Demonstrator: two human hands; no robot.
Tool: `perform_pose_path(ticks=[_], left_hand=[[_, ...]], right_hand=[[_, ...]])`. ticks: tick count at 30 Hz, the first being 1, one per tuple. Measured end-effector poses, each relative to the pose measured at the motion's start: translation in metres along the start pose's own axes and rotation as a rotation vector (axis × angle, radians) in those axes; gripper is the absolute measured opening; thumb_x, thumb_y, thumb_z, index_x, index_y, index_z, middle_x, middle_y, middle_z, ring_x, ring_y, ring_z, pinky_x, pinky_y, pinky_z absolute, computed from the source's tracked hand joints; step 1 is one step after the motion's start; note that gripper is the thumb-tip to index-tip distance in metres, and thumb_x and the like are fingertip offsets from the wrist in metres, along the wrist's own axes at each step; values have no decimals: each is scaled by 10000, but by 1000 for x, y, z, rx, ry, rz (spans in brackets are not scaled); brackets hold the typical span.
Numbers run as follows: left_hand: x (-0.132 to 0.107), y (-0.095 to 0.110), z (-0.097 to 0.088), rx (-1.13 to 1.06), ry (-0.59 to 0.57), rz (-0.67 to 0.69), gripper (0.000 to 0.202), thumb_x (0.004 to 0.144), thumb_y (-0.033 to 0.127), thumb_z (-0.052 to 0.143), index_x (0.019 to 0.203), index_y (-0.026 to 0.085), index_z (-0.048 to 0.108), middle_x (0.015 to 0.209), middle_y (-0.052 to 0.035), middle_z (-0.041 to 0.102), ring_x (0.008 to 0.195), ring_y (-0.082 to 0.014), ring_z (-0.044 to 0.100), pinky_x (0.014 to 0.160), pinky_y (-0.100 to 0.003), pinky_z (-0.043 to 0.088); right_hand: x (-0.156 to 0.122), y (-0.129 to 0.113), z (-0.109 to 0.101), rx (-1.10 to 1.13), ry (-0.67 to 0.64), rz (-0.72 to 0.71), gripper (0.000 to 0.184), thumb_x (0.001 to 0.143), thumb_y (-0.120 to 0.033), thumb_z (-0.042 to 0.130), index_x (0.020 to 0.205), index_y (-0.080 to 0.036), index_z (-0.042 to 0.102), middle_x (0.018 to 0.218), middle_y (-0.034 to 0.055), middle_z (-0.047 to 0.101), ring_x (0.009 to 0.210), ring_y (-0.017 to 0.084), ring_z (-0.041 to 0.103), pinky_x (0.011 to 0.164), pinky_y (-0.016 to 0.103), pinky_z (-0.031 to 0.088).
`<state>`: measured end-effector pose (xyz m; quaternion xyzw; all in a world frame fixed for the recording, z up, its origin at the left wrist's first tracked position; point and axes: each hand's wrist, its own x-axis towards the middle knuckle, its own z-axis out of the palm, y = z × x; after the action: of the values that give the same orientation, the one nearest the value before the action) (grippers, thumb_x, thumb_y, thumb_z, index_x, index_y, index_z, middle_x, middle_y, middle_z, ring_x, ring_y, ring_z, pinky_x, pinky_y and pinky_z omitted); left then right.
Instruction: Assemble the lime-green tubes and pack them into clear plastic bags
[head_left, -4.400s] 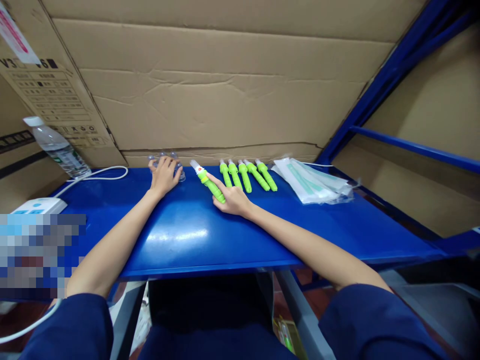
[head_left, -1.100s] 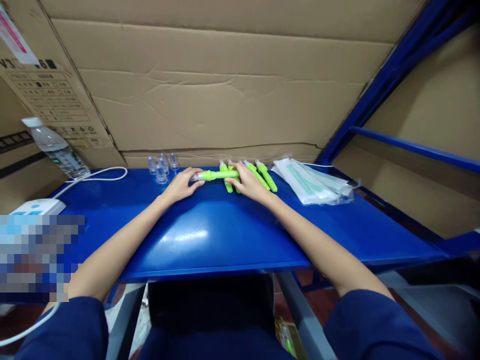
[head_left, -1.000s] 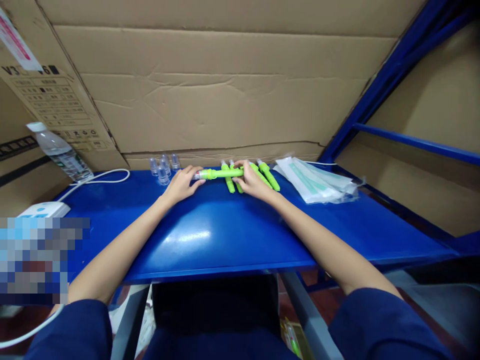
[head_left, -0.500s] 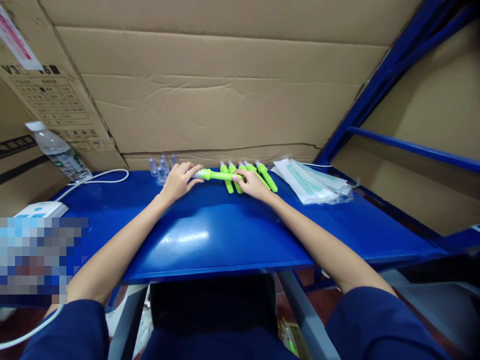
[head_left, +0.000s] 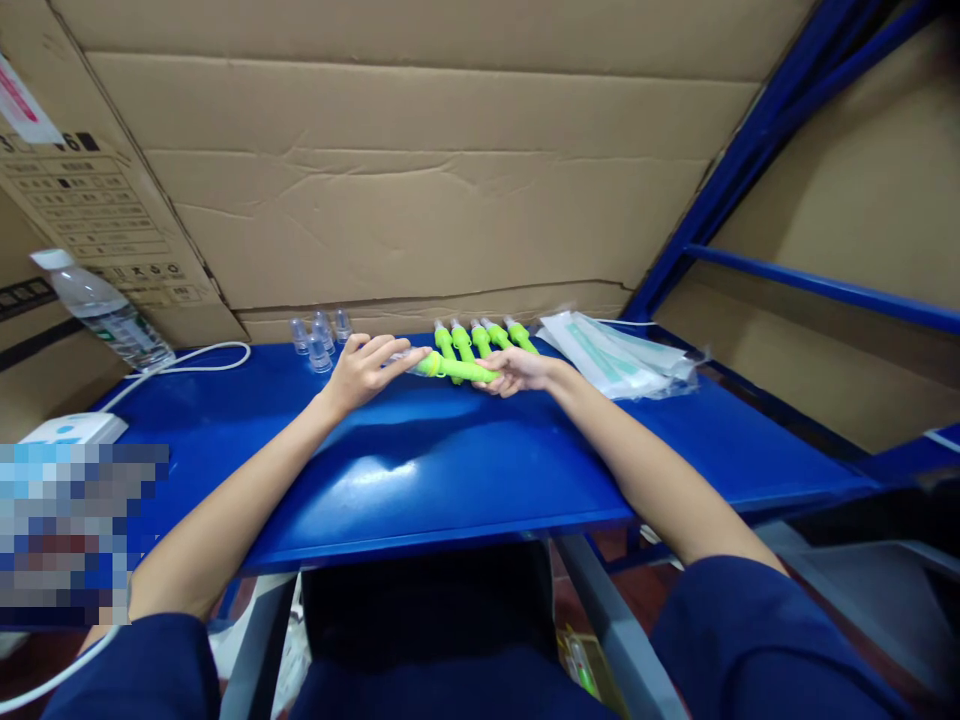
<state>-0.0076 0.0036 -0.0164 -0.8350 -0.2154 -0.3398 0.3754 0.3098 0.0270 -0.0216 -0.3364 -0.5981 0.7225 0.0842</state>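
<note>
Between my two hands, above the blue table, is a lime-green tube-shaped piece (head_left: 466, 370) with a clear cap on its left end. My left hand (head_left: 365, 372) is closed on the clear-capped end, its fingers stretched along the cap. The green end sits in the curled fingers of my right hand (head_left: 517, 370). Just behind it, several similar green pieces with clear tips (head_left: 461, 342) lie in a row, partly hidden by my right hand. Left of my left hand, several loose clear caps (head_left: 320, 345) stand on the table.
Flat clear plastic packets (head_left: 611, 355) lie on the blue table (head_left: 420, 490) at the right. A water bottle (head_left: 112, 312), a white cable and a power strip (head_left: 75, 430) are at the left. Cardboard (head_left: 420, 200) walls the back; a blue metal frame (head_left: 810, 285) stands at right.
My right hand has turned over, its curled fingers now showing around the green end. The green piece has shifted slightly right and tilts down to the right. The whole view has moved a little.
</note>
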Motion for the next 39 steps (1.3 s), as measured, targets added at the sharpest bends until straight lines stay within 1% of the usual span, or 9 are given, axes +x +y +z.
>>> perform_pose_path(ticks=[3, 6, 9, 11, 14, 18, 26, 33, 39], left_hand=[[0, -2, 0, -37, -30, -36, 325, 1024, 257, 507, 1286, 399, 636, 1079, -12, 743, 979, -152, 664, 847, -337, 320], [-2, -9, 0, -70, -97, -168, 314, 1018, 281, 511, 1297, 360, 631, 1166, -54, 720, 1084, -203, 652, 908, -384, 304], [-7, -14, 1, -72, -178, -246, 304, 993, 320, 543, 1281, 313, 640, 1299, -105, 662, 1202, -271, 604, 947, -437, 287], [-9, -13, 4, -68, -231, -235, 295, 978, 335, 560, 1254, 286, 653, 1356, -127, 624, 1236, -298, 579, 953, -456, 290], [-9, -5, 10, -73, -306, -193, 290, 977, 286, 537, 1238, 266, 661, 1366, -141, 607, 1226, -303, 570, 933, -454, 324], [-8, 2, 15, -83, -360, -139, 322, 981, 200, 473, 1234, 254, 666, 1332, -143, 612, 1156, -285, 583, 859, -410, 382], [-12, -4, 19, -51, -424, -198, 319, 953, 193, 516, 1223, 247, 675, 1236, -148, 638, 1045, -281, 612, 802, -389, 395], [-13, 0, 22, -122, -537, -301, 349, 964, 179, 462, 1258, 237, 643, 963, -87, 722, 833, -230, 670, 814, -380, 368], [-14, 0, 24, -155, -561, -293, 382, 950, 180, 437, 1272, 237, 635, 984, -80, 736, 851, -224, 678, 818, -378, 359]], right_hand=[[-2, 1, -3, 58, -61, -15, 388, 1023, -406, 336, 834, -132, 535, 525, -74, 256, 434, 61, 118, 345, 138, 220], [4, 2, 6, 134, -141, -113, 385, 1023, -452, 383, 892, -129, 547, 508, -79, 294, 400, 63, 168, 327, 135, 235], [13, 1, 30, 113, -185, -173, 346, 1019, -422, 434, 953, -114, 576, 569, -25, 485, 401, 65, 322, 323, 134, 263], [20, 0, 49, 58, -197, -166, 338, 1007, -416, 480, 977, -103, 602, 651, 16, 591, 428, 63, 417, 338, 139, 306], [29, 0, 76, -27, -191, -144, 422, 936, -508, 601, 914, -88, 628, 663, 18, 621, 434, 61, 480, 343, 150, 338], [37, 0, 95, -175, -110, -85, 569, 831, -651, 677, 777, -88, 613, 688, 48, 663, 456, 62, 545, 366, 156, 374], [37, 0, 101, -259, -58, -81, 586, 750, -685, 736, 807, -123, 578, 718, 22, 682, 484, 59, 582, 419, 161, 416], [39, 1, 103, -291, -22, -75, 607, 747, -723, 708, 821, -142, 548, 677, 4, 673, 466, 63, 586, 413, 161, 409], [39, 1, 104, -320, -17, -67, 599, 768, -717, 694, 858, -148, 534, 639, -1, 664, 453, 85, 601, 411, 176, 420]])
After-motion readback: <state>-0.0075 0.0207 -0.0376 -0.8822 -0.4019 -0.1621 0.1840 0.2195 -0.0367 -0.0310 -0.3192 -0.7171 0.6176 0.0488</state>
